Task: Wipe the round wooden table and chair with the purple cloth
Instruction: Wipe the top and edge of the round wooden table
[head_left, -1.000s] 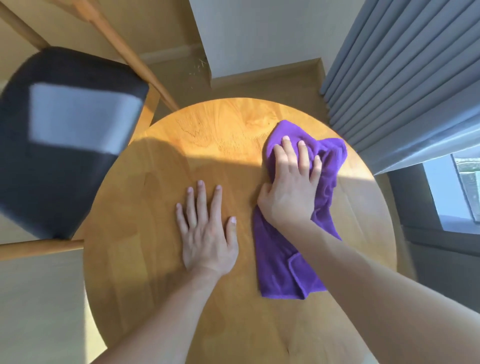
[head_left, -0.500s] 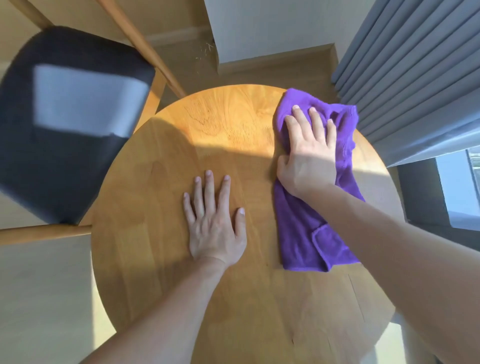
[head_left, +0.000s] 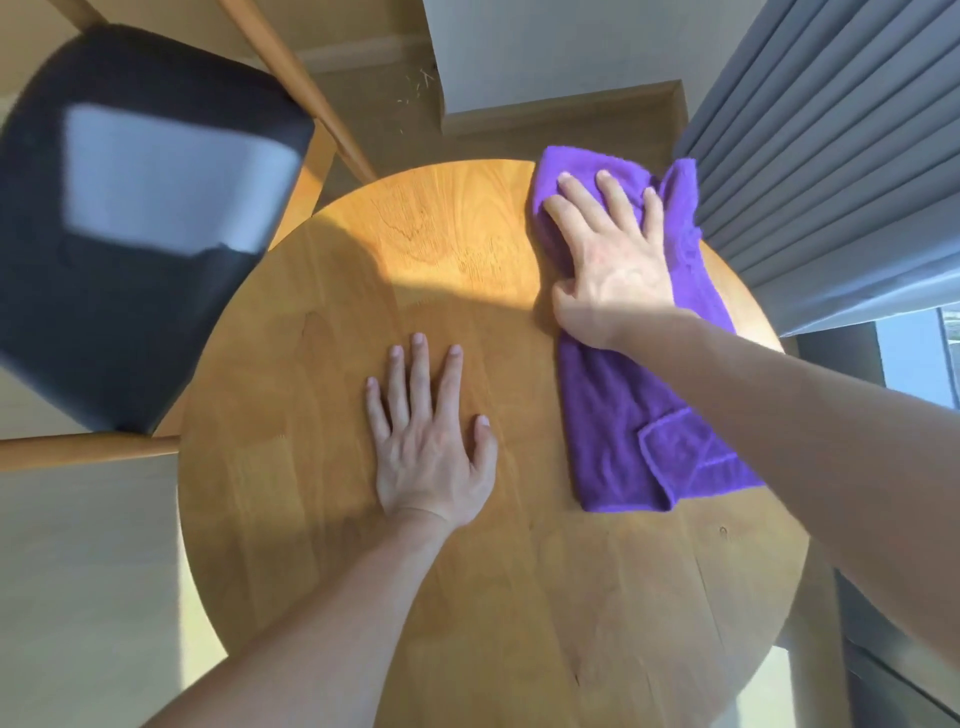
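The round wooden table (head_left: 322, 519) fills the middle of the view. A purple cloth (head_left: 623, 415) lies stretched along its right side, its far end reaching the table's back edge. My right hand (head_left: 608, 260) presses flat on the far part of the cloth with straight, spread fingers. My left hand (head_left: 431, 441) rests flat on the bare tabletop near the centre, to the left of the cloth and apart from it. The chair (head_left: 135, 218), with a dark padded seat and light wooden frame, stands at the table's left.
Grey curtains (head_left: 831, 156) hang close to the table's right edge, with a window (head_left: 914, 358) below them. A white wall corner (head_left: 545, 52) and wooden floor lie behind the table. Pale floor shows at the lower left.
My right hand has pushed the cloth farther away, from the table's middle right up to its back edge. My left hand has stayed flat in place on the tabletop.
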